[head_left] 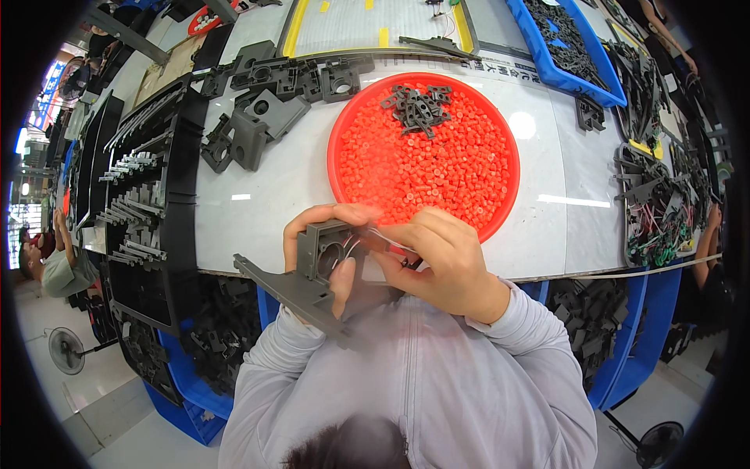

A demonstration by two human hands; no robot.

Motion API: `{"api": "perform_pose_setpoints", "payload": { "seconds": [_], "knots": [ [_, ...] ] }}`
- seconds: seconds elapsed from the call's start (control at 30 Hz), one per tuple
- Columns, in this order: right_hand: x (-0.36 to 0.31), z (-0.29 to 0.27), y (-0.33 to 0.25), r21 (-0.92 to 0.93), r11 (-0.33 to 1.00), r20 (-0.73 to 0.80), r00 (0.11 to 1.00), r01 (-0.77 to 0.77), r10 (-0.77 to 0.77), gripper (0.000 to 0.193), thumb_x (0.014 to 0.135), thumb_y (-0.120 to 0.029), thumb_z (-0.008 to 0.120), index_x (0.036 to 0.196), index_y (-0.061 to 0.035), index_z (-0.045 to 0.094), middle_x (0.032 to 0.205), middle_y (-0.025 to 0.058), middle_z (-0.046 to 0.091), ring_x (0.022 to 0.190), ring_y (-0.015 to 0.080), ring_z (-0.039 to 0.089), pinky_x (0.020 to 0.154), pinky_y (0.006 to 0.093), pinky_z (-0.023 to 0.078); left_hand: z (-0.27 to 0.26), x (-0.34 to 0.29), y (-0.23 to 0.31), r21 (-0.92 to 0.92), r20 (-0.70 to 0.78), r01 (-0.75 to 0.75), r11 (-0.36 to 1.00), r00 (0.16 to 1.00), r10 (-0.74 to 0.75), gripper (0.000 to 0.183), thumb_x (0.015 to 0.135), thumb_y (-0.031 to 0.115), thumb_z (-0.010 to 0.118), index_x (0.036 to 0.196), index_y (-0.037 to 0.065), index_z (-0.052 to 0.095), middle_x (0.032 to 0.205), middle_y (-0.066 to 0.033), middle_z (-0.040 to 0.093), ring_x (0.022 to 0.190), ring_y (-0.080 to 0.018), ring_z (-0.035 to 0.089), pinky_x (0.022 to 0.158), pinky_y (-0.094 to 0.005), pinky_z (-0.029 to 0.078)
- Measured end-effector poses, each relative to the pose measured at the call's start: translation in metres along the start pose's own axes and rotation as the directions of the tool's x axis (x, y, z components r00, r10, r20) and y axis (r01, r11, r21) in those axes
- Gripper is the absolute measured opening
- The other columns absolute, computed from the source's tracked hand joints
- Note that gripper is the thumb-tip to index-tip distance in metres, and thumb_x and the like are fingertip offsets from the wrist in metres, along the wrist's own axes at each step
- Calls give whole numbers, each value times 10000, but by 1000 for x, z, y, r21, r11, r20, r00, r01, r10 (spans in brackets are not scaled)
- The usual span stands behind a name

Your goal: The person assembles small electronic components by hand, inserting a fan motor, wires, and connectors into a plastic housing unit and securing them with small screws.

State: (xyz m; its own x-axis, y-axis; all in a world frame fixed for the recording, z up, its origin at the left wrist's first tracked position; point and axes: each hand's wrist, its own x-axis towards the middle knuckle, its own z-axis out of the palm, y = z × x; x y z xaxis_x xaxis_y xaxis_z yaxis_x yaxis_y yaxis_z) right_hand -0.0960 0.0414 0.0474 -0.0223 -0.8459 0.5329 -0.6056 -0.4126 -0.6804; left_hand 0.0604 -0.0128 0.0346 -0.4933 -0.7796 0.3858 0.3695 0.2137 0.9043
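Observation:
My left hand (332, 213) is closed around a dark grey plastic housing (293, 291), held tilted in front of my chest just off the table's near edge. The housing has a boxy end with a round opening and a long flat arm pointing to the left. My left thumb presses at the opening. Thin wires (380, 236), light and dark, run from the housing to my right hand (449, 254), whose fingertips pinch them. A small dark part shows below those fingers, too covered to name. Beyond both hands stands a round red tray (512, 191) of small red plastic caps (453, 168).
Small dark brackets (418, 108) lie on the caps. Grey housings (266, 117) are heaped at the back left, beside a black rack (176, 195) of parts. Blue bins (598, 90) hold dark pieces. A wire-filled tray (660, 223) stands at right. Other people work nearby.

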Motion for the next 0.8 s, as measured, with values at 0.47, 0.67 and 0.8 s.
{"api": "perform_pose_setpoints", "payload": {
  "seconds": [0.47, 0.67, 0.8],
  "knots": [
    [-1, -5, -4, -85, 995, -12, 998, 59, -60, 301, 642, -98, 719, 912, -52, 595, 637, 30, 461, 552, 189, 480, 468, 311, 383, 1, 1, 1, -10, -6, -45, 999, 999, 44, 438, 848, 53, 462, 1231, 13, 252, 1126, -180, 464, 1086, -292, 511, 901, -406, 451],
    [-2, -3, -14, -146, 963, 13, 974, 227, -227, 308, 607, -71, 692, 898, -17, 607, 654, 26, 473, 540, 164, 468, 449, 286, 365, 3, 3, -3, 27, -67, -49, 998, 996, 51, 470, 843, 43, 450, 1262, 17, 238, 1123, -173, 465, 1066, -285, 518, 904, -391, 435],
    [-4, 3, -20, -142, 942, 131, 949, 303, -286, 288, 585, -61, 630, 866, 1, 608, 693, 27, 474, 564, 147, 462, 461, 270, 367, 10, 5, -1, 99, -207, 39, 994, 978, -18, 548, 809, 150, 500, 1285, 22, 262, 1074, -167, 468, 1029, -300, 509, 902, -483, 452]
  ]
}}
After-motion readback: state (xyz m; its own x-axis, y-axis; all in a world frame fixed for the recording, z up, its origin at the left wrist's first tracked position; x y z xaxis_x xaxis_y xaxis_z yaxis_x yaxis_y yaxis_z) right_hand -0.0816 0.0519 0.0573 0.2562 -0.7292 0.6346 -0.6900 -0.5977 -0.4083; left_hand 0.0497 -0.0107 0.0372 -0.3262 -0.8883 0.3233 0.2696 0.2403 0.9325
